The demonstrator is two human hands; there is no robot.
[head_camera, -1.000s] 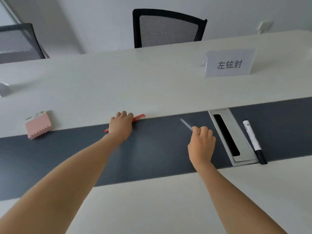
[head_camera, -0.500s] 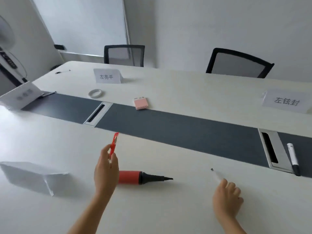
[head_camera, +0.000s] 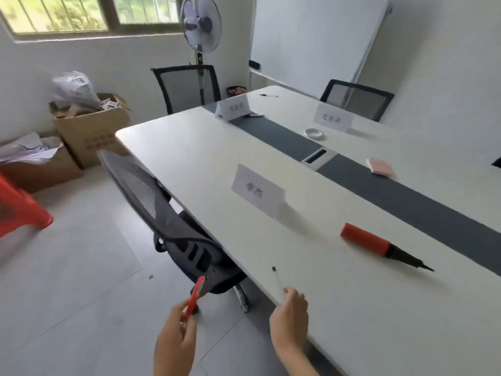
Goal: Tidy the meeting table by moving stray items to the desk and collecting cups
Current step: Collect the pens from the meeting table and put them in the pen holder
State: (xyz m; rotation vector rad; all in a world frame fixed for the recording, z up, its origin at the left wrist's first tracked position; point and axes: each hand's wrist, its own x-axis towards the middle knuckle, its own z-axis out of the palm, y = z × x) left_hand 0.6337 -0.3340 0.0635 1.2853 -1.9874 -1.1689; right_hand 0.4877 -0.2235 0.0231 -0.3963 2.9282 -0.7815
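Both hands have drawn back off the table [head_camera: 189, 164]: the left hand [head_camera: 176, 340] now grips the red pen [head_camera: 193, 297] over the floor, the right hand [head_camera: 290, 318] pinches the white pen [head_camera: 278, 280] above the near edge.

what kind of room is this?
Most likely a small office meeting room: a long white table with folded name cards, mesh office chairs around it, and a whiteboard on the far wall. Cardboard boxes of scrap sit in the corner.
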